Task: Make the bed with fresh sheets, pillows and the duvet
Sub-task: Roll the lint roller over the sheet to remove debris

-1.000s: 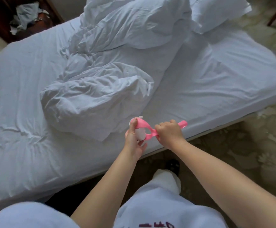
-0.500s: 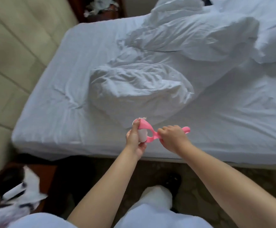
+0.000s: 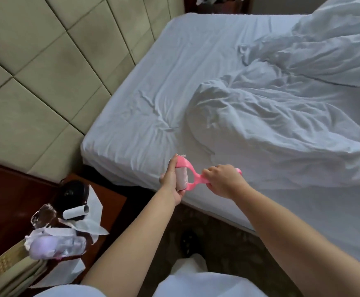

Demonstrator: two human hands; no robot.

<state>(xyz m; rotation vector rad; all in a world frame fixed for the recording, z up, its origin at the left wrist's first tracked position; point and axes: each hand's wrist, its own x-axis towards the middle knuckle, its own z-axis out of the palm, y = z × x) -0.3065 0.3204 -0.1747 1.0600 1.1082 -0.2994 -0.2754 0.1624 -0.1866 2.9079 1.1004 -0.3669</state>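
Item: pink plastic lint roller [image 3: 190,177], lower centre; left hand [image 3: 171,179] now wraps its roll, right hand [image 3: 223,181] grips the handle. View swung left, exposing dark wooden desk [image 3: 112,202]. Crumpled white duvet [image 3: 282,125] remains unspread.

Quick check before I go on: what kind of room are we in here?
A bedroom, possibly a hotel room: a bed with a fitted white sheet, a crumpled duvet, a padded wall panel and a dark wooden nightstand.
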